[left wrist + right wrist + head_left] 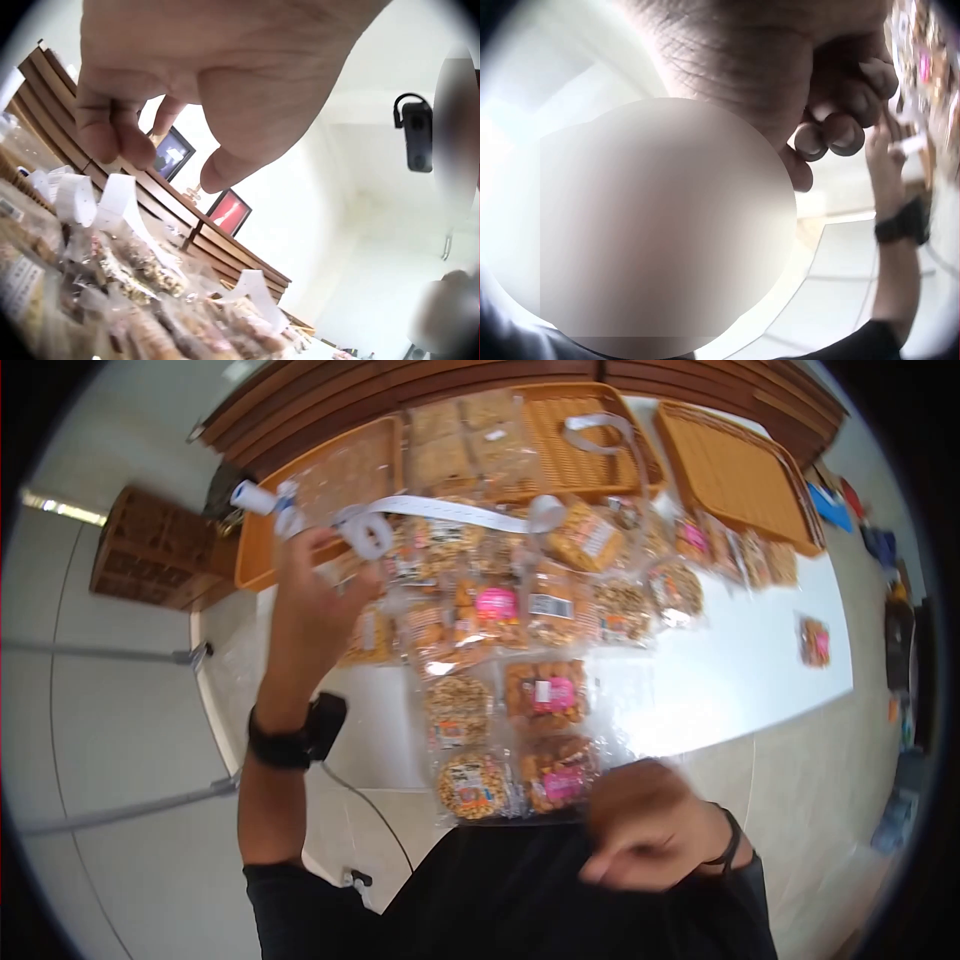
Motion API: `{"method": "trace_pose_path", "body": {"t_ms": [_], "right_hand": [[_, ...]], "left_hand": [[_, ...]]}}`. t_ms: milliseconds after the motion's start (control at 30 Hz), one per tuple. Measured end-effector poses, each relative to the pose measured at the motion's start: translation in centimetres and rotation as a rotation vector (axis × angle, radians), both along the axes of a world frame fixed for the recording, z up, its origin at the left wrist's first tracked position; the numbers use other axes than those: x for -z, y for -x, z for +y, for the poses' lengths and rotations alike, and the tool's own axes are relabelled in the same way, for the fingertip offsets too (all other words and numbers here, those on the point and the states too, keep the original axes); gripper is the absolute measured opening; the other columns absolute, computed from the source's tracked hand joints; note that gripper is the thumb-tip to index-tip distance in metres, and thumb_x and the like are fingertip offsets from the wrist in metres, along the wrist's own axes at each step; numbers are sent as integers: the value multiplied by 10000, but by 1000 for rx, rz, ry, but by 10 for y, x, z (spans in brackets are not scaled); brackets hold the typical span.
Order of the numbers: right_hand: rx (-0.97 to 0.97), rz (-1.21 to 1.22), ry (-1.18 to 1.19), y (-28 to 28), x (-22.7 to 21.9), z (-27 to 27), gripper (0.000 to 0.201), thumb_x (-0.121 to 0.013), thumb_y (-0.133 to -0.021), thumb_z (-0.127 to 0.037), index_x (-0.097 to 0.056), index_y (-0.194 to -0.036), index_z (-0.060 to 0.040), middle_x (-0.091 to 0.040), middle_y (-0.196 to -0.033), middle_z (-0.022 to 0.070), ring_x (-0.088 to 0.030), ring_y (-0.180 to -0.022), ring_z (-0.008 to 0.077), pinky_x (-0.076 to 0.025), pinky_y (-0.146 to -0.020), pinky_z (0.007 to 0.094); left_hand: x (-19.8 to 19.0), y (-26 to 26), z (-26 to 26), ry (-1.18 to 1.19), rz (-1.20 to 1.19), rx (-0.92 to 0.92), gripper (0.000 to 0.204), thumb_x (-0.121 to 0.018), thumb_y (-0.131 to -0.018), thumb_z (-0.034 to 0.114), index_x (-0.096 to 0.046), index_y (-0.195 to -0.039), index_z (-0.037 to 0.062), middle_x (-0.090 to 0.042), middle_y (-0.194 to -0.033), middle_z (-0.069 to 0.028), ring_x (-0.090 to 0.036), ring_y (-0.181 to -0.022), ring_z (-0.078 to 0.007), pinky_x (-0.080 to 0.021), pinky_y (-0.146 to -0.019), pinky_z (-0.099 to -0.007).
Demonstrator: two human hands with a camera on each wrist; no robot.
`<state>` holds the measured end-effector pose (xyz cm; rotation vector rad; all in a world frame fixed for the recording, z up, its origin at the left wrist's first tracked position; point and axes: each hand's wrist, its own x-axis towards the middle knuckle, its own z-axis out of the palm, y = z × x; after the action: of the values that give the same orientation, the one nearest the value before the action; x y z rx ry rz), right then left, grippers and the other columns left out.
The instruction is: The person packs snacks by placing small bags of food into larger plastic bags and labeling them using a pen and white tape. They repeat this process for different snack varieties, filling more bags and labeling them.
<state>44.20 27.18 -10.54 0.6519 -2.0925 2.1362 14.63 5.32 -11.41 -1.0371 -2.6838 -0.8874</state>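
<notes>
My left hand reaches over the back left of the table, thumb and fingers apart, near a white label roll. In the left wrist view, the left hand has bent fingers and nothing between them. A white label strip runs from that roll across bagged snacks to a curled end. Beyond my fingertips is a blue-and-white item. My right hand, blurred, is in front of my torso by the table's near edge. Its fingers hang loosely curled in the right wrist view, with nothing visible in them.
Packs of nuts with pink labels and round snack packs lie in front of me. Wicker trays line the back of the white table. A single small pack lies at the right. Another label loop overlaps a tray.
</notes>
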Motion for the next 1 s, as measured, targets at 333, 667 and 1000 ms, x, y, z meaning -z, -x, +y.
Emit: {"method": "trace_pose_path", "body": {"t_ms": [333,667,1000], "right_hand": [[-401,180,144,20,-25,-41,433,-759,-864,-300,-516,-609,-48,-474,-618,110,-519,-589,317,-417,-540,406],[-420,167,206,21,-18,-36,463,-774,-846,-329,-506,-597,-46,-457,-609,106,-510,-574,308,-404,-518,401],[-464,224,180,26,-18,-37,478,-750,-869,-370,-512,-599,-55,-443,-605,98,-505,-569,300,-393,-506,395]], "left_hand": [[-50,-83,-16,-90,-278,87,425,-728,-842,52,-514,-1209,30,-563,-968,-71,-515,-651,-79,-440,-616,-233],[-33,-185,-75,-233,-452,10,357,-774,-803,314,-589,-929,36,-564,-1055,-126,-555,-912,-211,-455,-829,-350],[15,-175,-113,-10,-135,-416,370,-684,-889,296,-556,-1122,39,-507,-1392,-181,-418,-1356,-345,-277,-1144,-460]]}}
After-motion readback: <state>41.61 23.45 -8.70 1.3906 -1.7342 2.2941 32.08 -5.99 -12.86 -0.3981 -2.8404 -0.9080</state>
